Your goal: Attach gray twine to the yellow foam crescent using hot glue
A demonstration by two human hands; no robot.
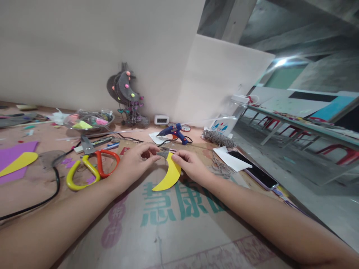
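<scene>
A pinkish table (33, 191) carries printed cardboard (137, 243), scissors (89, 148), a purple sheet (19, 150), a clock (162, 119)

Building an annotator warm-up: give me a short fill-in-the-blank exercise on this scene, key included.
1. The right hand holds a crescent-shaped piece colored ____.
2. The body of the glue gun beyond the hands is mostly ____.
3. Of the two hands, the scissors lie nearer the ____ one.
4. The phone with the dark screen lies off to the person's ____ side.

Missing words: yellow; blue; left; right.
</scene>
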